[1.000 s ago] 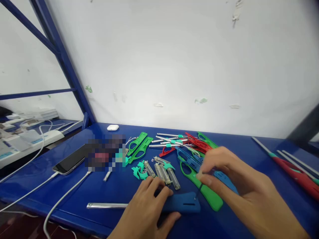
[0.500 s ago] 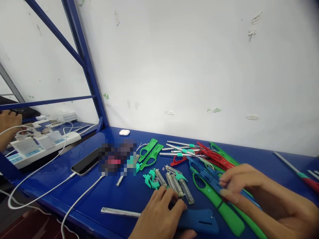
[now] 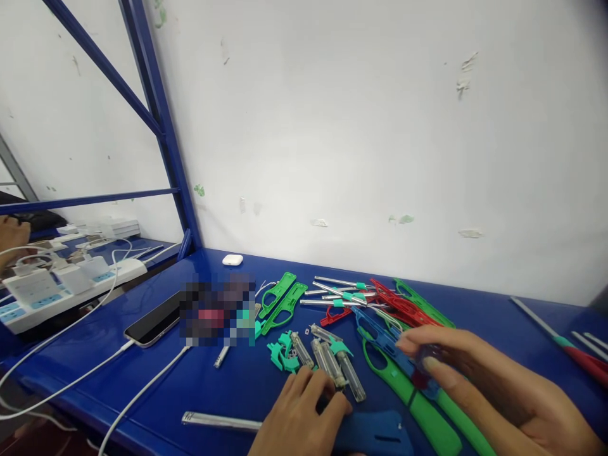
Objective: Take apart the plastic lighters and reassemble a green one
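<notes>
My left hand [image 3: 297, 415] is closed around a blue long-nosed lighter [image 3: 380, 434]. Its metal tube [image 3: 221, 421] sticks out to the left, while the blue handle end points right. Over the pile on the right, the thumb and fingers of my right hand [image 3: 494, 392] pinch a see-through, bluish piece with some red below it; blur hides its exact kind. Beneath those fingers lie blue handle shells [image 3: 380, 329] and a green lighter handle [image 3: 432, 421]. Clear fuel tanks [image 3: 327, 361] and teal plastic pieces [image 3: 282, 351] lie just beyond my left hand.
Metal lighter tubes [image 3: 332, 291], red shells [image 3: 403, 304] and green shells [image 3: 285, 304] lie farther back. A phone [image 3: 154, 320] with a white cable, a blurred-out patch and a white earbud case [image 3: 232, 259] are at left. Beside a power strip [image 3: 118, 272] is another person's hand [image 3: 13, 234].
The view has shifted slightly. My right hand has moved a little left and down, and a see-through bluish piece now shows between its fingers. My left hand stays on the blue lighter.
</notes>
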Tool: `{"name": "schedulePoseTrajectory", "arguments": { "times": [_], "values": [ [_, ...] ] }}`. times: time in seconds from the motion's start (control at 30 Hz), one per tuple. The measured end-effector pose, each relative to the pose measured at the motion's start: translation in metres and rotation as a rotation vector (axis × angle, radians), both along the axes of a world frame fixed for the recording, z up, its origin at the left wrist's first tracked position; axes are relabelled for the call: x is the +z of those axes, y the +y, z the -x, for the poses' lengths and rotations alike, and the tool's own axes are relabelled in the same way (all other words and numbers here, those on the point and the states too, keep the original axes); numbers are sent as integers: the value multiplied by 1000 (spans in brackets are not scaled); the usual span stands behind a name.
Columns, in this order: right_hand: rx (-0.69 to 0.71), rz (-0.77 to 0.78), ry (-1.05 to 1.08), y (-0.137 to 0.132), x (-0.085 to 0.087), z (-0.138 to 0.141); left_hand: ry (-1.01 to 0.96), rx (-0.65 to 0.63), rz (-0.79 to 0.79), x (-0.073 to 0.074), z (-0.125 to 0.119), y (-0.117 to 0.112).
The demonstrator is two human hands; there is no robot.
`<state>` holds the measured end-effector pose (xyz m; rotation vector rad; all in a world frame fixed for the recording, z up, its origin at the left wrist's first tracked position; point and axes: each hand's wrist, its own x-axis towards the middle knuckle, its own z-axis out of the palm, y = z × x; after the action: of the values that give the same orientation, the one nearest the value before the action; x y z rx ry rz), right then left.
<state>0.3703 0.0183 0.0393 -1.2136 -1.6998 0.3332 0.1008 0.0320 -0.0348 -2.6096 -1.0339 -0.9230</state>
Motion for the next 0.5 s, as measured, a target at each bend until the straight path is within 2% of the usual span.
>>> {"name": "schedulePoseTrajectory", "arguments": {
  "times": [0.13,0.33,0.5],
  "values": [
    [69,-116,38,0,6,5,6,-19,21,6,3,0],
    [6,-2,23,-4,13,10,27,-21,101,12,3,-4],
    [73,-71,93,-11,32,20,8,-11,199,17,4,-14]
  ]
}}
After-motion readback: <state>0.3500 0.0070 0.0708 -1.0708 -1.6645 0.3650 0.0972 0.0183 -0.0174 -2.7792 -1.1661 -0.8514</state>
